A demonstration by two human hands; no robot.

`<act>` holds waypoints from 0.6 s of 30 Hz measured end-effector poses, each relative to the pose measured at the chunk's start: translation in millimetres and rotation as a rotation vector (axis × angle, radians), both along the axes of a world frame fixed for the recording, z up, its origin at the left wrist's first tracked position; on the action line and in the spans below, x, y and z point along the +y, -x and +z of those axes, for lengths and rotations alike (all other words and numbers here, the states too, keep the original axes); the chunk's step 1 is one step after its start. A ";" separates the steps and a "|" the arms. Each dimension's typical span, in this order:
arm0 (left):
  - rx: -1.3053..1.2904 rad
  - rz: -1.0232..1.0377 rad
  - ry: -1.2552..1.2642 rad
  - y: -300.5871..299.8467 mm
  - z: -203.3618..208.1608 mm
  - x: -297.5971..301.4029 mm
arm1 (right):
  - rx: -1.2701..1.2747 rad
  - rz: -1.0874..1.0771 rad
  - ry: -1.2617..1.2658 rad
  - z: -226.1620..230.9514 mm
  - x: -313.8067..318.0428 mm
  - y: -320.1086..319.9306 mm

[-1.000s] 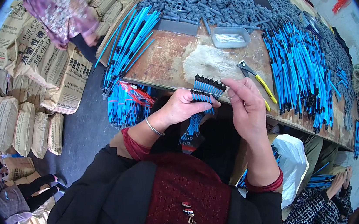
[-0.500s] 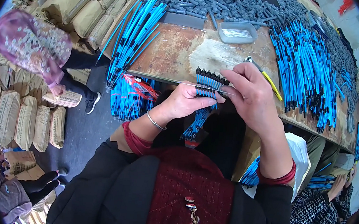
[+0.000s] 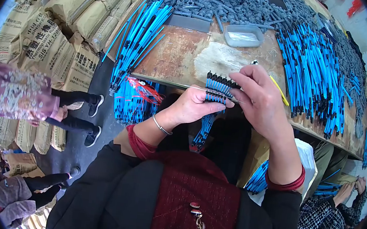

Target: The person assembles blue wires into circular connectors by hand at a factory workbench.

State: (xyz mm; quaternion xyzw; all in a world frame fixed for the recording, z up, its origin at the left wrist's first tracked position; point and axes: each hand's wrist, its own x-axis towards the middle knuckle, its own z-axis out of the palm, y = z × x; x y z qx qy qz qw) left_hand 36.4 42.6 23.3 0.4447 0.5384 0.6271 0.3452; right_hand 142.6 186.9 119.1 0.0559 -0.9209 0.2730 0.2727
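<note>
My left hand is closed around a row of thin blue tubes with black ends, set side by side above the table's near edge. Its thumb lies along the lower side of the row. The fingers of my right hand pinch at the row's right end; exactly what lies between them is hidden. A thin, pale wire-like piece crosses the row between both hands. Below, the tubes' lower ends hang over my lap in a narrow fan.
Blue tubes lie in a heap on the right and a bundle on the left. Grey plastic fittings pile at the back, behind a clear tub. Yellow-handled pliers lie by my right hand. A co-worker stands at left.
The tube row has shifted slightly right, and its hanging ends have swung to the right. My right hand stays at its right end. The co-worker at left has moved nearer the picture's lower left.
</note>
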 end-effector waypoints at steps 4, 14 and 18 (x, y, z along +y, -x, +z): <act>-0.032 -0.007 0.087 -1.0 -2.0 -2.6 | 0.004 0.000 -0.020 -7.9 0.4 -0.3; -0.192 0.016 -0.074 -5.6 -7.2 1.6 | 0.296 -0.075 0.047 2.9 -7.1 -8.9; -0.159 0.014 -0.068 -6.0 -4.6 5.4 | 0.098 -0.324 -0.077 -12.3 8.1 -25.6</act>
